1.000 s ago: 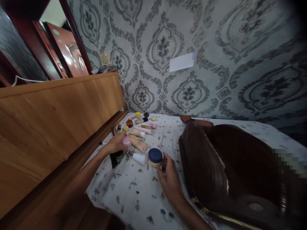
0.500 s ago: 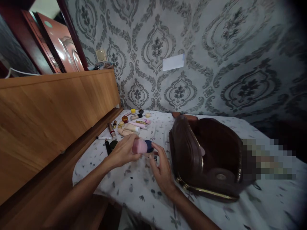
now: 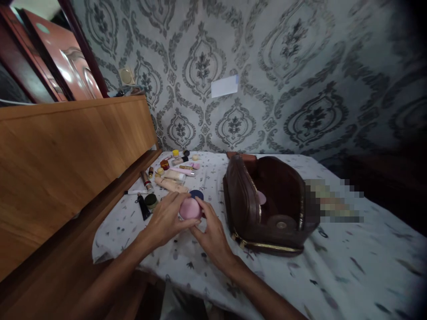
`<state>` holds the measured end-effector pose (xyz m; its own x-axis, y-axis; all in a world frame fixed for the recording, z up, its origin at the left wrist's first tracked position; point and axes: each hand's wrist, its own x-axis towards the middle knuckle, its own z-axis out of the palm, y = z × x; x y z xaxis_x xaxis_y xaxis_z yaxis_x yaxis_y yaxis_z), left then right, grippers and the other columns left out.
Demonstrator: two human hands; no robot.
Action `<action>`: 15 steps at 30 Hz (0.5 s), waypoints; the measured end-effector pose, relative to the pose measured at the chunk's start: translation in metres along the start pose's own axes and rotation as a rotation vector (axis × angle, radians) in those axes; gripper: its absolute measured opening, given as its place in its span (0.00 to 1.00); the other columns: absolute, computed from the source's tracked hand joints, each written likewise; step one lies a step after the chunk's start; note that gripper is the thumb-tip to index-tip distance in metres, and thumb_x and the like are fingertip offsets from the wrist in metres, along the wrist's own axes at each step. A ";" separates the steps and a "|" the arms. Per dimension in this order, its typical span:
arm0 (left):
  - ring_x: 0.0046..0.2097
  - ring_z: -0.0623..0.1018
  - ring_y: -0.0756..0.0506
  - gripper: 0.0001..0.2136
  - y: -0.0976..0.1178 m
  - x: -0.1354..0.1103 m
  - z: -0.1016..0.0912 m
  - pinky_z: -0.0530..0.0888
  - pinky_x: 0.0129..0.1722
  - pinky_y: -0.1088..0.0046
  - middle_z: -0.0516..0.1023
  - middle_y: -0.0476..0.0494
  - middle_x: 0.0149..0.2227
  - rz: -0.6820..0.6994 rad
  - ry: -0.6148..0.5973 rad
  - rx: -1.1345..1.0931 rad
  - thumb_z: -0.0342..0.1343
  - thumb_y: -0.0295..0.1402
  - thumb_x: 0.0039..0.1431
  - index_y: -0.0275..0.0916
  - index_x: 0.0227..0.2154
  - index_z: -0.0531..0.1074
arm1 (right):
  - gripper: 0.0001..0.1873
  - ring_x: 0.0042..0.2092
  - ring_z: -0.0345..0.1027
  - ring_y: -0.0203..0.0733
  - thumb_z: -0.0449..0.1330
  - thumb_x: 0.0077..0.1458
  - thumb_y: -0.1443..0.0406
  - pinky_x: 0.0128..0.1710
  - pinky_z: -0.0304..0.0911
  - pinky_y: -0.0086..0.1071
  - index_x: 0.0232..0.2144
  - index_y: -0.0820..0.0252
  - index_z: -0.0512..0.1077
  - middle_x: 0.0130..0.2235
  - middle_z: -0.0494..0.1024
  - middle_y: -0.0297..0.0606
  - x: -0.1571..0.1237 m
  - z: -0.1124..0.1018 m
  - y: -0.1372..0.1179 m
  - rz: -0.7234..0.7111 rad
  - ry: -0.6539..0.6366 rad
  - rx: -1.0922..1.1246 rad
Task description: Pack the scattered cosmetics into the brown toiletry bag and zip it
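Observation:
A round pink-topped jar [image 3: 190, 209], probably cosmetic, is tilted with its flat face toward me. My left hand [image 3: 168, 215] grips its left side, thumb along the bottom edge. Fingers and thumb of my right hand [image 3: 211, 231] close on the jar's right edge. Just behind it shows a dark blue round lid [image 3: 196, 194]; what lies under that lid is hidden. Beyond my left hand are a beige tube [image 3: 171, 185], a dark green-lidded jar [image 3: 151, 201] and a black tube [image 3: 143, 207]. To the right stands a brown bag [image 3: 243, 200], unzipped, with something pink inside.
Several small cosmetics, among them a yellow-lidded jar [image 3: 175, 153] and an amber jar [image 3: 164, 165], lie at the back left of the patterned white cloth [image 3: 267, 275]. A wooden panel [image 3: 76, 155] borders the left side. The papered wall [image 3: 160, 89] rises behind.
My right hand has moved in from the blue lid's side onto the pink jar. The jar has turned its flat face toward me. The whole view has shifted, moving the scene leftward.

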<state>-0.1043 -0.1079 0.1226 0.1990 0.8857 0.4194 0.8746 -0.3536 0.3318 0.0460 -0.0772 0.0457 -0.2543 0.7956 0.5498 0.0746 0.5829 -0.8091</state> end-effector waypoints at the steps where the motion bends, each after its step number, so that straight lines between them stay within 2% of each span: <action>1: 0.52 0.74 0.37 0.26 0.002 -0.002 0.002 0.71 0.52 0.60 0.75 0.39 0.50 0.019 0.012 0.013 0.62 0.47 0.53 0.41 0.53 0.67 | 0.30 0.59 0.64 0.50 0.59 0.55 0.63 0.59 0.60 0.48 0.60 0.58 0.60 0.58 0.69 0.48 -0.002 -0.001 -0.002 0.007 0.003 0.003; 4: 0.50 0.75 0.37 0.26 0.007 -0.007 0.008 0.72 0.49 0.59 0.76 0.39 0.49 0.082 0.056 0.045 0.61 0.47 0.54 0.42 0.53 0.67 | 0.31 0.60 0.63 0.51 0.60 0.55 0.62 0.60 0.59 0.47 0.60 0.58 0.59 0.59 0.68 0.49 -0.009 -0.007 -0.009 -0.004 0.002 0.001; 7: 0.49 0.75 0.37 0.25 0.015 -0.008 0.012 0.72 0.48 0.58 0.77 0.39 0.47 0.135 0.113 0.057 0.60 0.47 0.55 0.42 0.53 0.66 | 0.33 0.60 0.62 0.51 0.61 0.53 0.66 0.60 0.59 0.46 0.60 0.58 0.59 0.59 0.69 0.49 -0.012 -0.019 -0.019 -0.008 -0.026 -0.036; 10: 0.47 0.76 0.38 0.26 0.025 -0.007 0.012 0.73 0.46 0.60 0.77 0.40 0.46 0.176 0.148 0.037 0.60 0.48 0.55 0.43 0.54 0.64 | 0.34 0.59 0.64 0.49 0.61 0.48 0.71 0.58 0.60 0.44 0.58 0.57 0.60 0.57 0.70 0.47 -0.011 -0.038 -0.035 0.025 -0.031 -0.041; 15: 0.48 0.77 0.38 0.27 0.040 -0.003 0.006 0.74 0.46 0.61 0.77 0.40 0.48 0.219 0.213 -0.032 0.56 0.49 0.57 0.44 0.56 0.60 | 0.28 0.50 0.70 0.46 0.65 0.45 0.69 0.52 0.65 0.38 0.50 0.56 0.66 0.49 0.74 0.40 0.001 -0.080 -0.066 0.099 0.003 0.000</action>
<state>-0.0674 -0.1228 0.1295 0.2813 0.7056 0.6504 0.8058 -0.5417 0.2393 0.1177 -0.1018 0.1157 -0.2429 0.8498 0.4679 0.0988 0.5015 -0.8595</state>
